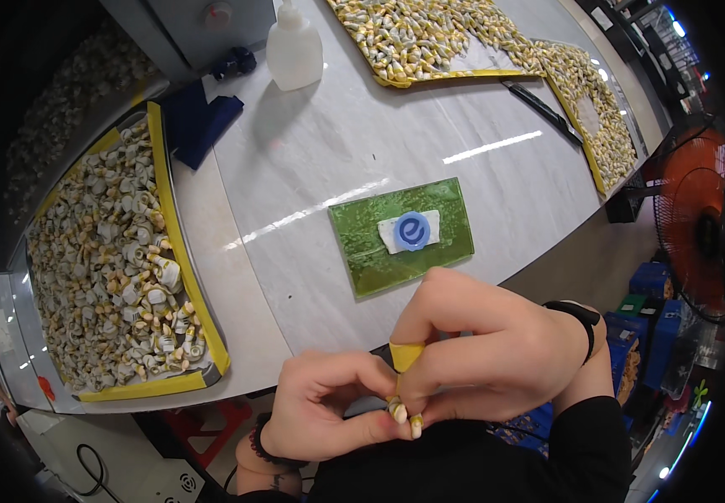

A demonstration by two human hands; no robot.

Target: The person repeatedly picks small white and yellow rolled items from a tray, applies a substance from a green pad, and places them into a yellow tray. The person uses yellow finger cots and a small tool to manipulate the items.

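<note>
My left hand (pixel 325 407) and my right hand (pixel 484 356) meet near the table's front edge, fingers closed in pinches. At the fingertips shows a small white-and-yellow piece (pixel 397 410). Beside it, at my right fingertips, is a second pale yellow-tipped piece (pixel 416 426); whether the two are joined I cannot tell. Yellow tape (pixel 405 356) wraps a finger of my right hand. Just beyond the hands lies a green glass-like slab (pixel 362 267). On it sits a white pad (pixel 388 238) bearing a round blue disc (pixel 412 230) with a dark curved mark.
A yellow-edged tray (pixel 161 168) of larger white-and-yellow pieces stands at left. Two more yellow-edged trays (pixel 429 80) (pixel 601 180) of small pieces lie at the far right. A white bottle (pixel 295 52), a dark blue cloth (pixel 207 130), a black pen-like tool (pixel 544 113) and an orange fan (pixel 698 226) surround the table.
</note>
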